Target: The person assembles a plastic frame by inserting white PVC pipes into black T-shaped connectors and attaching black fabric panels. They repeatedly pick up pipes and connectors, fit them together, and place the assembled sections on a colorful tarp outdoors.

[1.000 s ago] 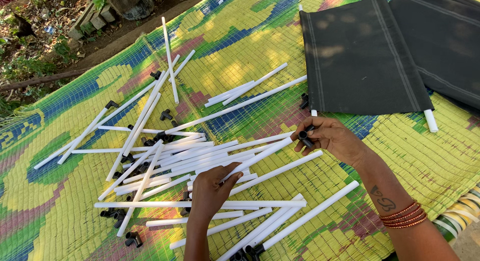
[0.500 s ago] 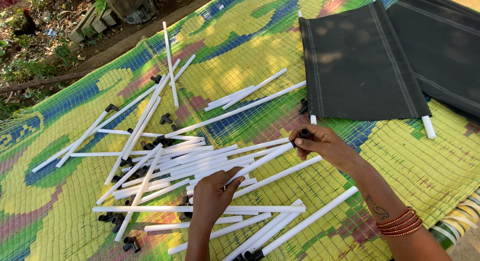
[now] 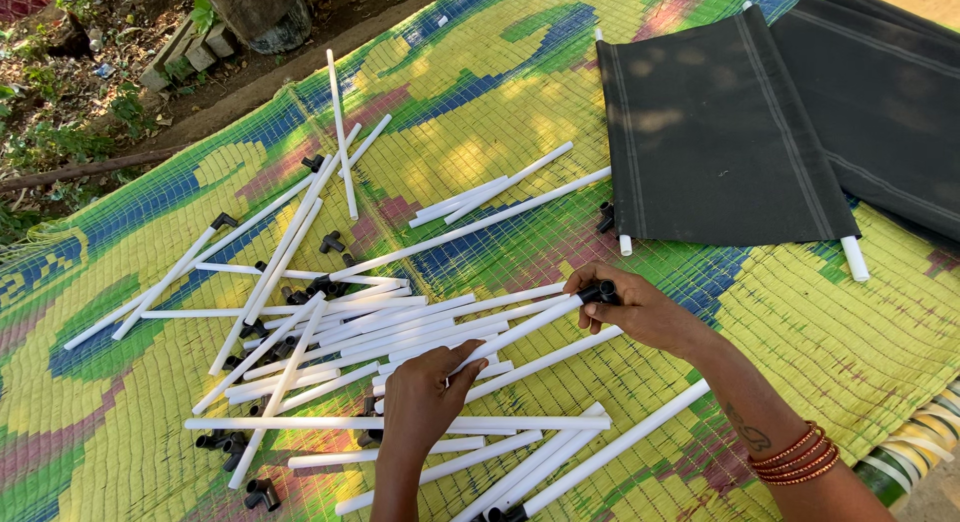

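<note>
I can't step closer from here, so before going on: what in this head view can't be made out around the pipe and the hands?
- Black connector: the right hand covers its far side, so how it sits on the white pipe is unclear.
- The pipe's near end is hidden under the left hand.
- Black fabric panels: cut off by the right edge.
- Lower pipes: cut off by the bottom edge.

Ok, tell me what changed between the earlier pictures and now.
The right hand drew in from near the black fabric panel toward the pile, bringing the black connector onto the end of a white tube. The left hand shifted slightly right and now grips that same tube. The loose white tubes, the other connectors and the woven mat lie as before.
</note>
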